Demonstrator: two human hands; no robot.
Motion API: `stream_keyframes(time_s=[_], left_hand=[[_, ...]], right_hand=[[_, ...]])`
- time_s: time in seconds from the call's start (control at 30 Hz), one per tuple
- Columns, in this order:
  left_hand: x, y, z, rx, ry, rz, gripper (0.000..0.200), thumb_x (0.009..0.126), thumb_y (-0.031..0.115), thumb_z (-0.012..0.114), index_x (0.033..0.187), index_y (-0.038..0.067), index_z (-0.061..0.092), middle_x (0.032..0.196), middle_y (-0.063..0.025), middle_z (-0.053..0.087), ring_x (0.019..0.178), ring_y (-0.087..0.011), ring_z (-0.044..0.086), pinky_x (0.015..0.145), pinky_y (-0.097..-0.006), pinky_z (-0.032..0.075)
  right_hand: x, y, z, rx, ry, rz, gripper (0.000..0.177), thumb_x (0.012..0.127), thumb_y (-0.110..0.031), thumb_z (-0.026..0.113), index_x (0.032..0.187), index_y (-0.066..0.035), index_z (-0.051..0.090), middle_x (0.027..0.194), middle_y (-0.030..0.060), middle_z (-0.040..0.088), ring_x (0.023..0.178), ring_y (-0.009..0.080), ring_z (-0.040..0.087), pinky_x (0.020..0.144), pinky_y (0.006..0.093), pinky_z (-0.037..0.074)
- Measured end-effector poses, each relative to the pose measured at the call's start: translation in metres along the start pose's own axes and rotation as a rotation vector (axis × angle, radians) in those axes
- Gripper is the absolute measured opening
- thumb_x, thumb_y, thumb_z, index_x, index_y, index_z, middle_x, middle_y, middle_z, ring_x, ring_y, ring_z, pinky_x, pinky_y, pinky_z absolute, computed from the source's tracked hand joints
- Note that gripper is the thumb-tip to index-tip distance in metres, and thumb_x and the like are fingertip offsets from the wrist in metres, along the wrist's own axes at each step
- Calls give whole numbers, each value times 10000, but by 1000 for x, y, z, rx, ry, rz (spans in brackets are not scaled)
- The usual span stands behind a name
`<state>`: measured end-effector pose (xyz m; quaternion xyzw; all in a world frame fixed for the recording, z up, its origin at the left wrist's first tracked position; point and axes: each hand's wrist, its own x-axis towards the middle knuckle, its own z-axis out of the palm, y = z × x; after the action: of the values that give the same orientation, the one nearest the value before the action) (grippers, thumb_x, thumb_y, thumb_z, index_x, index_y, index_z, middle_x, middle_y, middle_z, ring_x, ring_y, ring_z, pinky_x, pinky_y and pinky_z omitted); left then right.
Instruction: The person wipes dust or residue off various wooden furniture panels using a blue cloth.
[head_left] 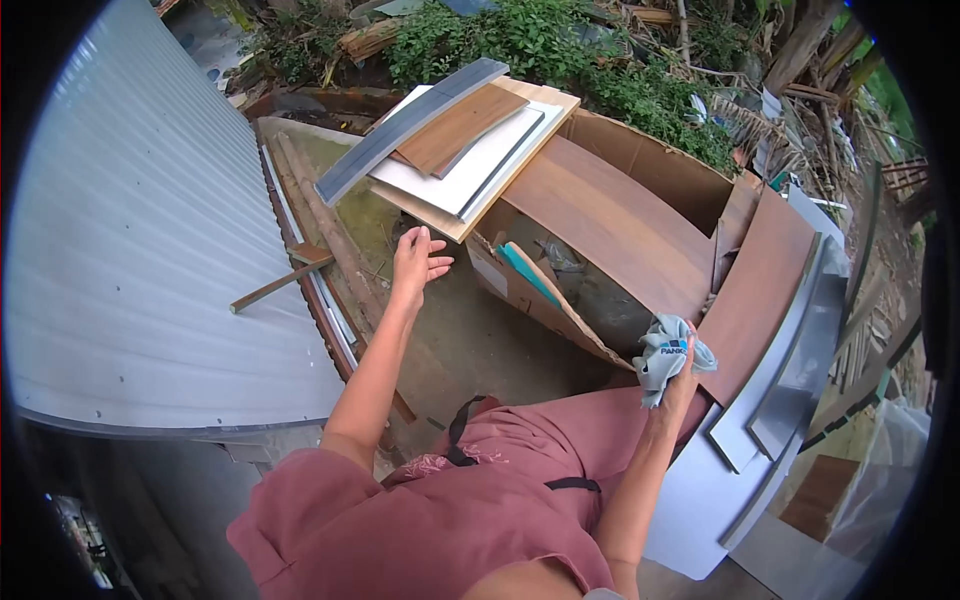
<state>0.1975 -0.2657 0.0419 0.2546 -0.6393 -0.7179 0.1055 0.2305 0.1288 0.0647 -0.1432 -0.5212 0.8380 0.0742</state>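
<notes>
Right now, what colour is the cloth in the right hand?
The cloth is pale grey-blue with dark lettering, in the head view.

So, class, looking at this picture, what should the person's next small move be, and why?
Probably bring the cloth onto the brown board lying across the cardboard box and wipe it: the right hand grips the cloth close to that board's end, while the left hand, open and holding nothing, seems free to steady things.

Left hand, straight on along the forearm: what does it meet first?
Probably the near edge of the pale wooden board under the white panel. Depth is unclear, so the left hand might pass beneath it.
</notes>
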Motion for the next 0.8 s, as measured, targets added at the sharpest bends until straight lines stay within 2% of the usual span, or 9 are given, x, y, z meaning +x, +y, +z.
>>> stream_keyframes(time_s=[0.07, 0.13, 0.27, 0.3, 0.33, 0.4, 0.63, 0.7, 0.8], left_hand=[[21, 20, -23, -156, 65, 40, 654, 930, 459, 438, 1346, -3, 236, 1123, -191, 518, 883, -267, 611, 728, -340, 527], [62, 17, -52, -546, 60, -12, 744, 915, 542, 373, 1381, -6, 182, 1299, -237, 400, 1132, -381, 491, 928, -445, 446], [89, 16, -80, -750, -111, -11, 847, 869, 657, 262, 1407, 9, 165, 1354, -215, 364, 1218, -428, 385, 1015, -502, 334], [92, 14, -82, -757, -146, -16, 866, 857, 681, 221, 1406, 12, 180, 1389, -208, 335, 1246, -439, 349, 1038, -511, 299], [90, 14, -81, -758, -135, -21, 866, 857, 681, 221, 1406, 12, 180, 1389, -208, 335, 1246, -439, 349, 1038, -511, 299], [85, 15, -76, -782, -98, -55, 800, 887, 637, 152, 1401, 28, 223, 1402, -203, 327, 1265, -454, 319, 1044, -520, 285], [88, -7, -84, -616, -16, -3, 770, 868, 674, 220, 1300, 64, 404, 1365, -174, 401, 1231, -416, 385, 1017, -501, 326], [88, -11, -88, -573, 3, 22, 775, 860, 683, 242, 1282, 60, 425, 1350, -169, 418, 1219, -400, 403, 1015, -497, 329], [88, -14, -93, -543, 43, 51, 707, 857, 647, 353, 1226, 55, 472, 1291, -155, 468, 1178, -367, 450, 995, -483, 355]], right_hand=[[12, 34, 4, 96, -48, 39, 396, 934, -319, 498, 1233, -59, 505, 1021, 67, 594, 829, 133, 577, 647, 258, 499], [25, 71, -14, 518, -402, 279, 418, 928, -312, 503, 1253, -51, 472, 1026, 63, 584, 844, 145, 572, 696, 246, 490], [24, 73, -11, 839, -504, 460, 365, 950, -320, 450, 1233, -93, 478, 998, 36, 552, 763, 124, 532, 608, 229, 476], [27, 77, -16, 601, -182, 396, 379, 954, -338, 426, 1238, -91, 469, 999, 36, 541, 773, 127, 527, 631, 232, 474], [34, 81, -29, 794, -512, 443, 394, 957, -359, 401, 1236, -89, 468, 1010, 38, 535, 779, 137, 528, 661, 242, 476], [31, 82, -28, 796, -350, 463, 398, 958, -363, 393, 1242, -91, 458, 983, 38, 533, 777, 143, 529, 664, 248, 480], [33, 85, -27, 861, -443, 551, 313, 932, -288, 482, 1185, -106, 511, 990, 43, 547, 799, 150, 546, 622, 261, 508], [31, 86, -25, 610, -165, 440, 375, 941, -334, 446, 1232, -97, 466, 930, 29, 521, 756, 141, 521, 631, 255, 481], [33, 88, -29, 615, -300, 457, 366, 936, -329, 459, 1226, -106, 477, 944, 33, 528, 771, 150, 532, 635, 262, 486]])
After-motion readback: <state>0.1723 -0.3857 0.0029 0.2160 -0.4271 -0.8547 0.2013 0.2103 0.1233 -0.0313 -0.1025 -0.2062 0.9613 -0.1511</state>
